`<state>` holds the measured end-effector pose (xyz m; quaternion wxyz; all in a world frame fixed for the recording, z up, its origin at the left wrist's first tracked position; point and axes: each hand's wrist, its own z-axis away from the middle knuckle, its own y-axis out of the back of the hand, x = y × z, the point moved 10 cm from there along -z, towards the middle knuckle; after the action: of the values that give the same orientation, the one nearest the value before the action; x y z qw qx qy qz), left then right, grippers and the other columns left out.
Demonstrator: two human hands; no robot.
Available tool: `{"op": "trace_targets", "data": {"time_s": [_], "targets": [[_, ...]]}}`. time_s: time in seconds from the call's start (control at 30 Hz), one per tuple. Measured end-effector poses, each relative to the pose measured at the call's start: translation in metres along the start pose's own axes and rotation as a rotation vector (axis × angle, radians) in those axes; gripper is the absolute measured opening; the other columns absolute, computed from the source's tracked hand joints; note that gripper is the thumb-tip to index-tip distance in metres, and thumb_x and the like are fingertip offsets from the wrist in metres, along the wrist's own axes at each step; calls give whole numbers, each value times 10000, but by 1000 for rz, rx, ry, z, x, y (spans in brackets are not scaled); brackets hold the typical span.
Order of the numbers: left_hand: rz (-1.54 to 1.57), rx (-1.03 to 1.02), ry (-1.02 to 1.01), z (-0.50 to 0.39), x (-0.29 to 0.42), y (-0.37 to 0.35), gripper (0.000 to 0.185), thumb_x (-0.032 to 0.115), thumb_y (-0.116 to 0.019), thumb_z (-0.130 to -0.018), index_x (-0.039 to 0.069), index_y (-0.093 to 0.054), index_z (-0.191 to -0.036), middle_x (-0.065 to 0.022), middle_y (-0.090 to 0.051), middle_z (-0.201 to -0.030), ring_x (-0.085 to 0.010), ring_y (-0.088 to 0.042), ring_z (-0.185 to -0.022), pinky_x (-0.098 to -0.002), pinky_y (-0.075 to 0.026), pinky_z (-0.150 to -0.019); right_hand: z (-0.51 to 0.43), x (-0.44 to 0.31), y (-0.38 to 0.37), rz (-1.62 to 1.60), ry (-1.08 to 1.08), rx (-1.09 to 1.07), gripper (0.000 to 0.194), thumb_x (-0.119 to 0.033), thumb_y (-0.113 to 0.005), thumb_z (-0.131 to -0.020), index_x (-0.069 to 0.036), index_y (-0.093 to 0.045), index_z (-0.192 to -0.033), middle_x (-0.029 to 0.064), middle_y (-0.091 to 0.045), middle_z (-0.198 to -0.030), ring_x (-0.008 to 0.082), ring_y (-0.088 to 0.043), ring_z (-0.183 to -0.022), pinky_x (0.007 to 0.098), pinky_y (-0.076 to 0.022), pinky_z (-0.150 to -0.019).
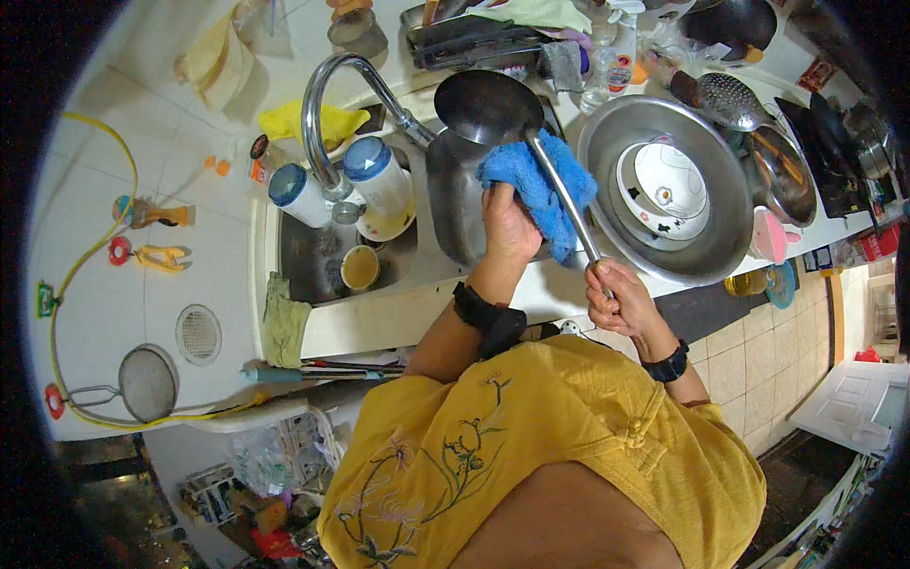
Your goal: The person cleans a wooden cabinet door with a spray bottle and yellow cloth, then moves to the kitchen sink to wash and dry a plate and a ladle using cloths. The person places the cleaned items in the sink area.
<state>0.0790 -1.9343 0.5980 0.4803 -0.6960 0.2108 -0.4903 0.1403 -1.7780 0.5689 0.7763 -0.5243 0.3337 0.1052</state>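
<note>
My right hand [617, 295] grips the lower end of a long metal handle [569, 203], which belongs to a dark round wok ladle or spatula head [488, 107]. The head is held over the right sink basin [455, 192]. In my left hand [508, 224] is a blue cloth [544, 185], bunched against the handle just below the head. To the right stands a wide stainless steel basin [601, 149] with white patterned bowls [670, 179] nested in it. A curved chrome faucet [311, 107] arches on the left.
The left sink [306, 263] holds blue-lidded containers [380, 181] and a small cup of brownish liquid [360, 267]. A green cloth [286, 323] drapes over the sink edge. Right of the steel basin are a skimmer [730, 101], a wok-like pan [800, 188] and a pink item [769, 235]. Spray bottle [622, 57] behind.
</note>
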Motion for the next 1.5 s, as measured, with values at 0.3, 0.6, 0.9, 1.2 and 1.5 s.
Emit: {"op": "trace_targets", "data": {"time_s": [0.3, 0.6, 0.9, 1.2, 1.5], "targets": [[-107, -17, -60, -10, 27, -2, 162, 178, -551, -890, 33, -575, -959, -129, -633, -919, -286, -635, -783, -469, -563, -662, 7, 1, 5, 93, 10, 38, 309, -323, -441, -977, -74, -429, -796, -19, -319, -500, 49, -204, -340, 205, -186, -303], [-634, 139, -225, -19, 79, 35, 102, 100, -539, -842, 44, -620, -867, -72, -635, -855, -171, -609, -745, -297, -505, -622, 37, -26, 24, 561, 41, 289, 282, -326, -463, -972, -104, -429, -802, -44, -329, -514, 40, -238, -361, 207, -195, -331], [-579, 87, -596, -9, 133, 27, 233, 129, -605, -865, 51, -591, -1084, -48, -640, -974, -153, -618, -827, -285, -510, -707, 49, -9, 24, -117, -40, 127, 304, -308, -409, -982, -63, -440, -806, -37, -296, -478, 29, -195, -296, 181, -188, -254], [-1689, -413, -961, 11, 102, -86, 348, -15, -597, -753, 37, -575, -1097, -125, -590, -1063, -316, -559, -1009, -399, -456, -883, 42, 7, 16, -268, -157, 38, 304, -328, -413, -981, -82, -430, -804, -43, -284, -477, 35, -218, -296, 180, -192, -254], [-1586, -619, -585, -13, 23, -68, 323, -36, -586, -678, 50, -611, -988, -155, -578, -981, -383, -539, -935, -401, -431, -849, 34, 19, 13, -102, -197, 89, 302, -323, -430, -978, -95, -428, -781, -37, -312, -487, 30, -209, -295, 185, -179, -249]]}}
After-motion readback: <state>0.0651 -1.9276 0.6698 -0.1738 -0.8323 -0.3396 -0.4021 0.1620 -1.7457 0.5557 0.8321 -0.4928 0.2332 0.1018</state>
